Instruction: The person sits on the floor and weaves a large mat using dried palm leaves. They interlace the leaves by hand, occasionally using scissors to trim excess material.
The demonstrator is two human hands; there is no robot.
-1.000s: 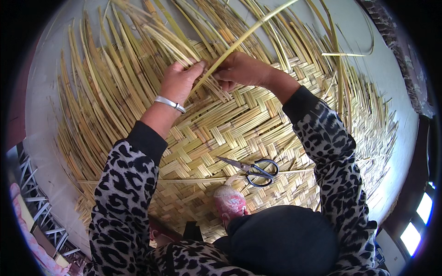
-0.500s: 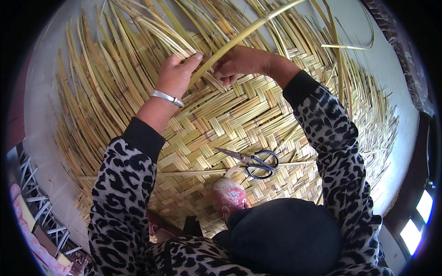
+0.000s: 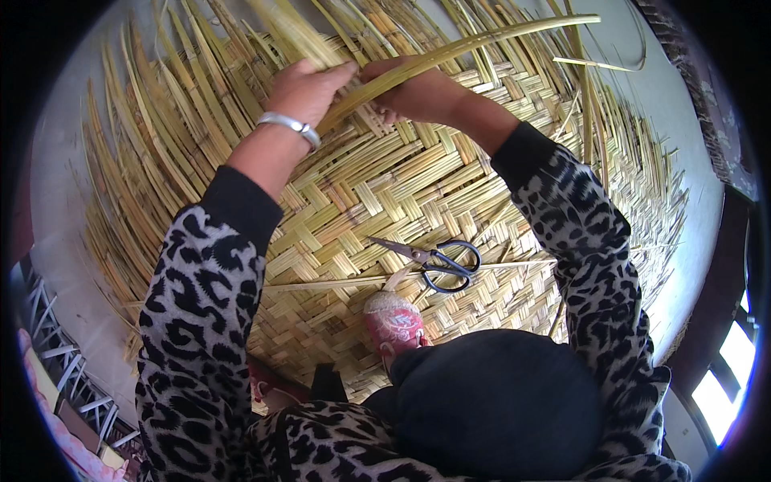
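A large mat of split reed strips (image 3: 385,201) lies woven in a diagonal pattern, its loose ends fanning out at the far and left sides. My left hand (image 3: 303,98), with a silver bangle at the wrist, is closed on a bundle of reed strips (image 3: 293,32) lifted at the mat's far edge. Beside it, my right hand (image 3: 426,95) has its fingers curled down at the weave; what they grip is partly hidden. One long, wide reed strip (image 3: 482,40) passes in front of the right hand, slanting up to the right.
Black-handled scissors (image 3: 419,255) lie partly open on the mat near its middle. A thin loose strip (image 3: 337,283) runs crosswise below them. My red patterned shoe (image 3: 393,321) rests on the weave. A metal lattice rack (image 3: 68,361) stands at the lower left.
Both hands have moved slightly farther away and left. The bundle in my left hand has swung and blurs. The long strip has tipped lower, its tip now showing at the right.
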